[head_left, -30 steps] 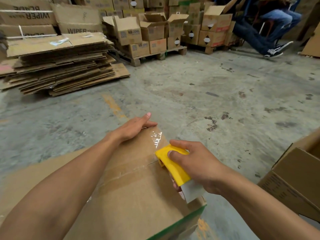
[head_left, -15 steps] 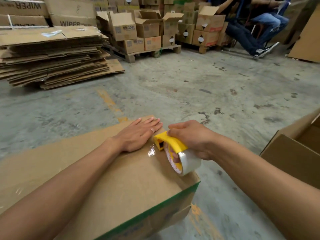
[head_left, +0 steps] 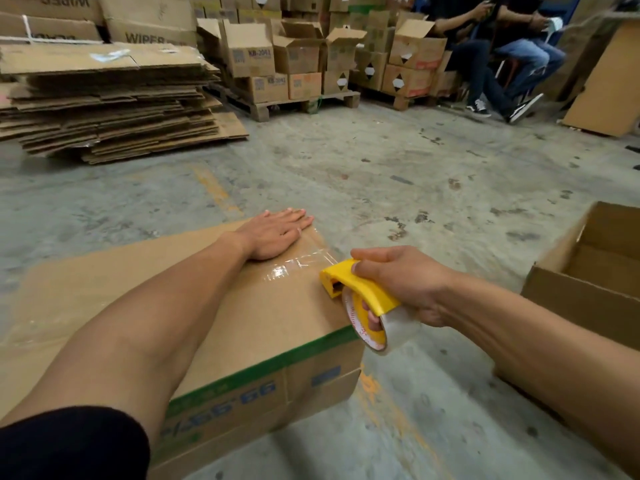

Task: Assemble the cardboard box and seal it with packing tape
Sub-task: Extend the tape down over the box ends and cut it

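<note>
A brown cardboard box (head_left: 270, 317) with a green stripe along its near edge lies on the floor in front of me, top face up. My left hand (head_left: 273, 233) rests flat on the box's far corner, fingers together, pressing on a strip of clear tape (head_left: 298, 263). My right hand (head_left: 398, 282) grips a yellow tape dispenser (head_left: 356, 289) holding a roll of clear tape (head_left: 381, 330), at the box's right edge. The tape runs from the dispenser's mouth towards my left hand.
An open cardboard box (head_left: 588, 271) stands at the right. A stack of flattened cartons (head_left: 104, 102) lies at the back left, pallets of boxes (head_left: 298, 64) behind. People sit at the back right (head_left: 502, 64). Bare concrete floor (head_left: 381, 168) lies between.
My right hand has pulled the dispenser back towards the right edge of the box, laying out tape. My left hand has slid to the far corner and lies flat on the tape end.
</note>
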